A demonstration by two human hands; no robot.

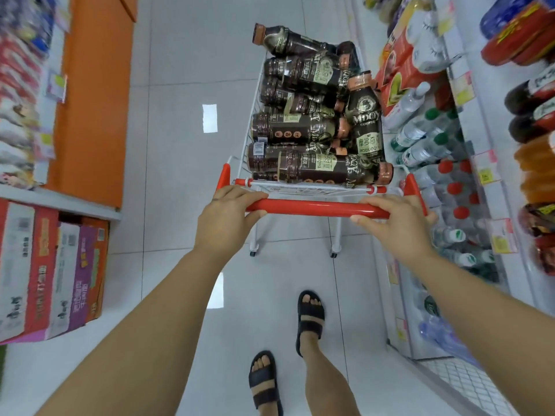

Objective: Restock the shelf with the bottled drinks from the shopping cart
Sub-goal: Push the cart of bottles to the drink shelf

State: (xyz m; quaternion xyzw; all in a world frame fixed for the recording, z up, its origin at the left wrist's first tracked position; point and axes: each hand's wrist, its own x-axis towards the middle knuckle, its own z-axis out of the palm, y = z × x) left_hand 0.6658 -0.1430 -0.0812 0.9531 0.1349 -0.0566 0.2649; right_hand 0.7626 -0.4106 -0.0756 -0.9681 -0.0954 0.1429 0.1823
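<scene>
Both hands, left [223,217] and right [396,223], grip the red cart handle [312,208]; dark bottles [306,127] fill the basket.

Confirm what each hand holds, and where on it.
Both grip the cart's red handle bar: left hand near its left end, right hand near its right end. No bottle is held.

Shopping cart [315,189]: small white wire basket with a red handle bar [312,208], standing in the aisle just beside the shelf [459,64].

Bottled drinks [300,127]: dark brown coffee bottles with copper caps, piled on their sides and heaped above the rim. One upright bottle [365,115] stands against the right wall. The top bottle [288,40] overhangs the far end.

Shelf: white tiers with price tags along the edges.
</scene>
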